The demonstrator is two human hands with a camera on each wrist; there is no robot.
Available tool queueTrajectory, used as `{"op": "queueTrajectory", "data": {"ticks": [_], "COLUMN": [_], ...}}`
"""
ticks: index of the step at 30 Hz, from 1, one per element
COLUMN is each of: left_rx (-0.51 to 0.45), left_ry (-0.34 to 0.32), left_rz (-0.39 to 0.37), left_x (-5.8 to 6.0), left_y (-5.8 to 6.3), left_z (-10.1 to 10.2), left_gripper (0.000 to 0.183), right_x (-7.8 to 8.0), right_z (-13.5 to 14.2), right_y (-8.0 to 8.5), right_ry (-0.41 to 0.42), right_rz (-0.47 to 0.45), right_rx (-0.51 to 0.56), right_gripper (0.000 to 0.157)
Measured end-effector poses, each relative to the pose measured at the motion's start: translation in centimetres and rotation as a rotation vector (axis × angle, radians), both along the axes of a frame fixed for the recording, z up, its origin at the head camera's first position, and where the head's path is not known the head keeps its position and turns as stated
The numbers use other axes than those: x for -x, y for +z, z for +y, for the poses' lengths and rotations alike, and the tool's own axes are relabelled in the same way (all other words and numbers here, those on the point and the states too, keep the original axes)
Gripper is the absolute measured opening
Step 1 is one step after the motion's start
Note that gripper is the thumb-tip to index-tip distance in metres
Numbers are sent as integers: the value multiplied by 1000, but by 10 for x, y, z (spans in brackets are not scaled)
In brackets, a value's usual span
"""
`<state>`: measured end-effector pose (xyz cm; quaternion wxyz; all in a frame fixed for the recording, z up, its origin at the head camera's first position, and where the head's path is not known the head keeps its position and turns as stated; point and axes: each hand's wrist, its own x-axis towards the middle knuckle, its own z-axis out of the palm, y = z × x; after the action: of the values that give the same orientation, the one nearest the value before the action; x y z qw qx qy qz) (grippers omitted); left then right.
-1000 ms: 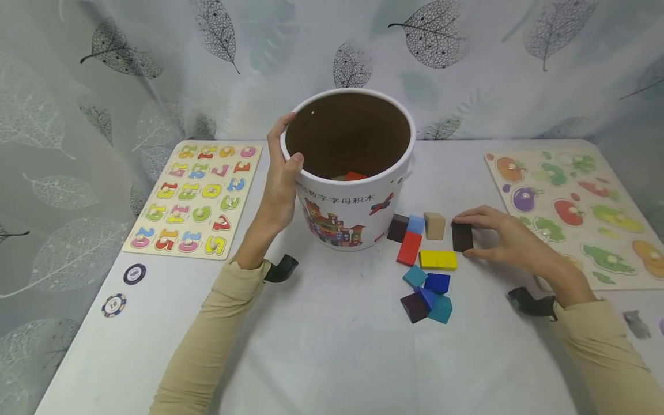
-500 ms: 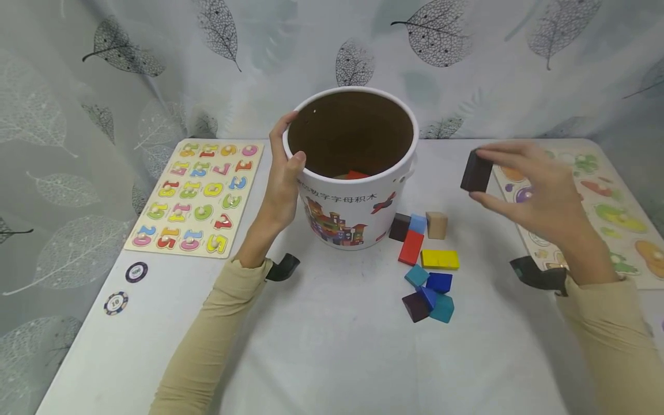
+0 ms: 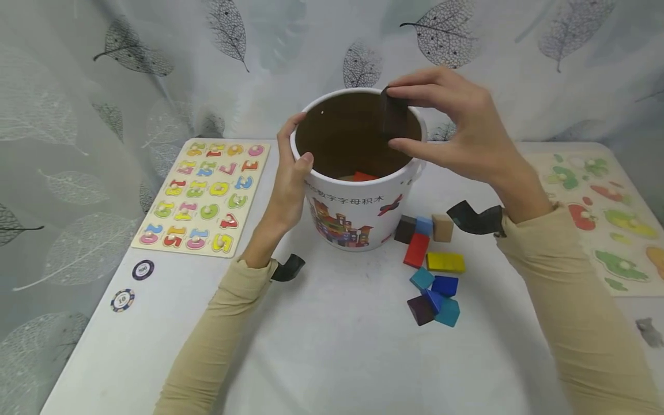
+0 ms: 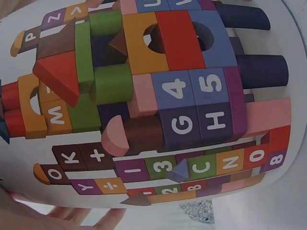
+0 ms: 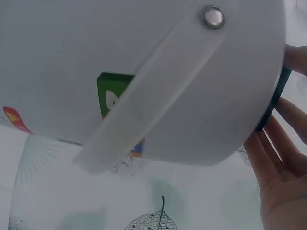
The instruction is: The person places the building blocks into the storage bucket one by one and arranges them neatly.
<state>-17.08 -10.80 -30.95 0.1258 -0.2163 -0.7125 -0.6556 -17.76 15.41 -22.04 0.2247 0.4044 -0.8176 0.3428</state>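
Note:
A white bucket (image 3: 342, 222) with printed toy-block pictures stands at the middle back. My left hand (image 3: 289, 187) grips its rim on the left side, the thumb on the near edge. Over the right part of the opening, my right hand (image 3: 464, 124) pinches a dark rectangular block (image 3: 395, 115) between thumb and fingers. In the right wrist view, the dark block (image 5: 276, 100) shows at the rim as a narrow edge. A red block (image 3: 364, 176) shows inside the bucket; the rest of its floor is hidden. The left wrist view is mostly the bucket's printed wall (image 4: 288, 191).
Right of the bucket lie several loose blocks, among them a red block (image 3: 417, 251), a yellow block (image 3: 446, 262) and a tan block (image 3: 442, 228). A number puzzle board (image 3: 202, 199) and two poker chips (image 3: 143, 270) are on the left. A vegetable puzzle board (image 3: 609, 190) lies on the right.
My right hand has lifted the dark block off the table and carried it left, over the bucket's opening. The left hand keeps its grip on the rim.

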Motion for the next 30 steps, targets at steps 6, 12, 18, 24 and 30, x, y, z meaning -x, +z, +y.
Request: {"op": "queueTrajectory", "data": {"ticks": [6,12,18,24,30], "left_rx": [7,12,16,5,5], "left_ry": [4,-4,4,10,12], "left_rz": [-14,-13,-5,-10,-6], "left_x": [-2,-2,-1,-1,-2], "left_y": [0,0,0,1,1], "left_z": [3,4,4,3,3], "left_gripper": [113,113,114,115,114], "right_x": [3,1,-12,-30,-44], "right_z": [-2,4,21,49,73], "right_y": [-6,-7,-3,-20,-69], "right_ry": [39,51,10,-140,-174], "right_rz": [-75,-113,-92,-64,-224], "right_rx": [55,81,83,-3,-39], "right_gripper": [58,58,59,63,59]}}
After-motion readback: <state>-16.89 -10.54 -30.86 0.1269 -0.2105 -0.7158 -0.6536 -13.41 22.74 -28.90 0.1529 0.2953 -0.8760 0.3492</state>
